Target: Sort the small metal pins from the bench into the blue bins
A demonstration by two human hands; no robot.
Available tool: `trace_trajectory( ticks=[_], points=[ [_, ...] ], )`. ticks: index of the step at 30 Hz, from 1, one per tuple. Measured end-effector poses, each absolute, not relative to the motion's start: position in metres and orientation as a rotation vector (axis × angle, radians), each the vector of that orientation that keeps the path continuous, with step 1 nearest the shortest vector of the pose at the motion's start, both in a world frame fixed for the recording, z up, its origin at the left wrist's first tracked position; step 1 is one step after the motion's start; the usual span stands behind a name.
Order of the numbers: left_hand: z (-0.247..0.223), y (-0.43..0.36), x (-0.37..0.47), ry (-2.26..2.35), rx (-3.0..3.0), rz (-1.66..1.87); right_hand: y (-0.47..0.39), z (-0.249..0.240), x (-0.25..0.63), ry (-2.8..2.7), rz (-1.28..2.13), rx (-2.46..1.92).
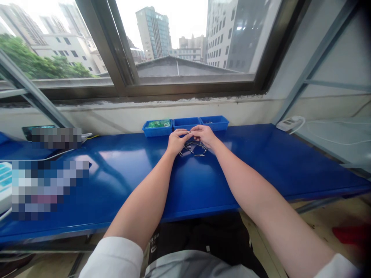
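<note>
Fingertips pinched together, my left hand [176,141] and my right hand [204,135] meet above the far side of the blue table [136,185]. Whatever small piece lies between them is too tiny and too covered by the fingers to name. Just below, a loose pile of thin, dark metal pins or screws [199,155] is spread on the tabletop, partly hidden by my hands. Behind them stand three blue bins in a row: the left bin [158,132] has green bagged material [158,124], the middle bin [185,122] is partly covered, and the right bin [218,125] contains small parts.
A wall and a window [188,89] rise behind the table. At the right back corner lies a white power strip [290,123] with a cable. Blurred-out items and a white device [5,189] are on the left. Metal posts flank the table.
</note>
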State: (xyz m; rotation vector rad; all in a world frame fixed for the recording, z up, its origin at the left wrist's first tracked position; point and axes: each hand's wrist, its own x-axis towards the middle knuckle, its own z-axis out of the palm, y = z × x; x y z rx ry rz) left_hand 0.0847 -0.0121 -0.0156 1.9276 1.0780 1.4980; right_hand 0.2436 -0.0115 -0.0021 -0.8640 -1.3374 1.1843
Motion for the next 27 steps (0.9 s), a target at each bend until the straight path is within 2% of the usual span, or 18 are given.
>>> trace_trajectory(
  ticks=[12, 21, 27],
  points=[
    [-0.009, -0.022, 0.085, 1.427, 1.904, 1.409, 0.004, 0.006, 0.262, -0.92, 1.005, -1.041],
    [-0.012, -0.02, 0.085, 1.499, 1.981, 1.291, 0.023, -0.008, 0.271, -1.001, 0.667, -1.294],
    [-0.015, -0.018, 0.086, 1.535, 2.082, 1.2, 0.021, -0.014, 0.267, -1.06, 0.859, -1.247]
  ],
)
